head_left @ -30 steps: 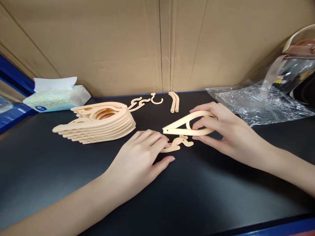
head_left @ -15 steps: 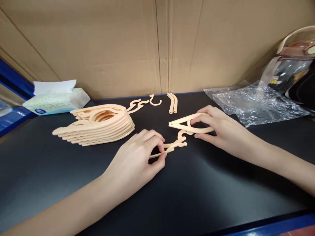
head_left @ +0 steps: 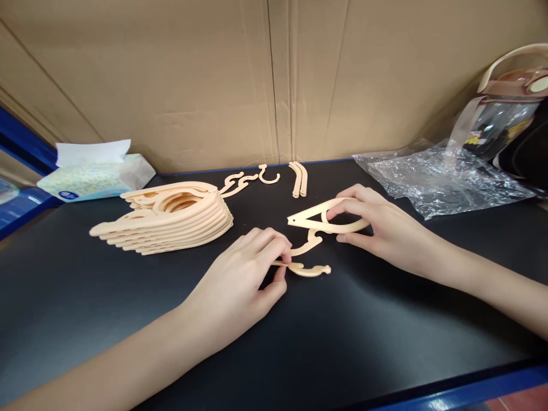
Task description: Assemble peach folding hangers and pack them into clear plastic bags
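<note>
My left hand (head_left: 250,268) pinches a cream plastic hanger hook (head_left: 310,272) between thumb and fingers, low over the black tabletop; its knobbed end points right. Just behind it is another curved cream piece (head_left: 307,248), partly hidden by my left fingers. In my right hand (head_left: 377,220) is a cream hanger arm (head_left: 310,222), a long pointed loop whose narrow, holed tip faces left. My right fingers reach through its opening and cover its right end. A stack of matching hanger arms (head_left: 188,222) lies left of my hands.
More cream hooks (head_left: 269,178) and two short curved bars (head_left: 299,180) lie at the back. A tissue pack (head_left: 96,177) stands back left. Crumpled clear plastic (head_left: 449,177) and a bottle (head_left: 492,123) are at the right. Cardboard (head_left: 192,85) walls the far edge.
The hook in my left hand has swung toward me, apart from the curved piece behind it. My right hand and the hanger arm have shifted slightly left.
</note>
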